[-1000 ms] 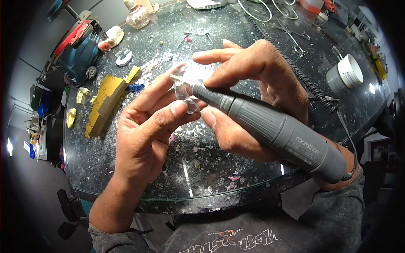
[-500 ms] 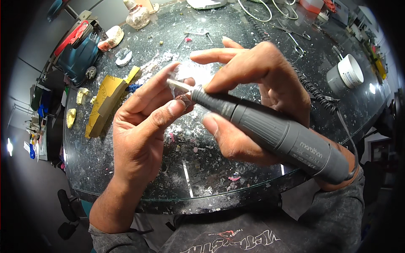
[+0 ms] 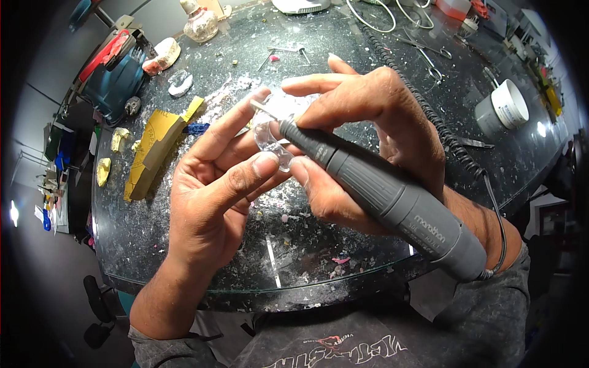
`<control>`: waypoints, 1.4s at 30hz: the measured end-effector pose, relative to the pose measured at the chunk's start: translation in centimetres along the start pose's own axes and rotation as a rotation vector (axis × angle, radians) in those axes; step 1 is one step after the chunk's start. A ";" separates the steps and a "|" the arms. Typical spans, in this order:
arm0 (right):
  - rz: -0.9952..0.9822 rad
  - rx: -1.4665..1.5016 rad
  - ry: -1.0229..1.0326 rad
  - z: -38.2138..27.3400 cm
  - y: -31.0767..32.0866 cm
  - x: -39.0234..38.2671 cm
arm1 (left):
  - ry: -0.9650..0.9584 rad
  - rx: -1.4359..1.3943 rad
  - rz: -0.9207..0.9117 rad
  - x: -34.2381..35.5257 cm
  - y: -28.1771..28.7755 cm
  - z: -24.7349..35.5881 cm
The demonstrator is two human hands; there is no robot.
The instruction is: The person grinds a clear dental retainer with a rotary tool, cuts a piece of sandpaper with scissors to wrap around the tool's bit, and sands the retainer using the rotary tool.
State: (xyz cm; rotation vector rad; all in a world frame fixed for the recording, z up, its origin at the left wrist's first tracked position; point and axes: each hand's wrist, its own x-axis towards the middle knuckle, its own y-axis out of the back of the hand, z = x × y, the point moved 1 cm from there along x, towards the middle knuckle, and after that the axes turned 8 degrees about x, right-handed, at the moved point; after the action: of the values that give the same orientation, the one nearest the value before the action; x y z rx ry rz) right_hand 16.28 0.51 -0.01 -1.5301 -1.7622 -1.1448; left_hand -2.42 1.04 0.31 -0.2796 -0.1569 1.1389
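My left hand (image 3: 215,190) is closed, pinching a clear plastic dental piece (image 3: 267,138) between thumb and fingers. The piece is see-through and curved, so its exact kind is hard to make out. My right hand (image 3: 374,116) wraps round a dark grey rotary handpiece (image 3: 380,190), which slants from lower right to upper left. Its pale metal bit (image 3: 265,110) lies at the upper part of the clear piece; whether it touches I cannot tell. The right thumb's tip is close beside the lower end of the piece. A coiled black cord (image 3: 445,135) belongs to the handpiece.
Yellow folded sandpaper (image 3: 150,153) lies left of my hands on the dusty dark table (image 3: 245,270). A dental cast (image 3: 162,55) and a teal machine (image 3: 113,80) stand far left. Scissors (image 3: 426,58) and a white cup (image 3: 510,103) are at right.
The clear piece has turned and now shows more of its curved lower part. The handpiece's rear end has swung down and left, and my left hand has shifted slightly right.
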 end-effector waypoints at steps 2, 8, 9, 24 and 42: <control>0.047 -0.078 0.033 0.2 -0.2 0.1 | 0.017 -0.024 0.021 -0.2 0.0 -0.1; 0.061 -0.013 -0.038 0.1 -0.2 0.0 | 0.043 -0.014 0.002 -0.1 -0.3 0.1; 0.061 -0.014 -0.038 0.2 -0.1 -0.2 | 0.043 -0.014 0.001 -0.1 -0.4 0.1; 0.096 0.074 0.017 0.9 -0.6 -0.3 | 0.038 -0.064 -0.010 -0.2 0.3 -0.2; -0.045 -0.053 -0.067 -0.7 0.2 0.3 | 0.045 -0.039 0.014 -0.2 -0.1 -0.2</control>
State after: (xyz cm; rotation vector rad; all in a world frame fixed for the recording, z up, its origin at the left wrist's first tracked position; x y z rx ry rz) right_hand 16.37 0.04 0.61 -1.5841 -1.8318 -1.1841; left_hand -2.39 0.78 0.15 -0.3415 -0.1382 1.1440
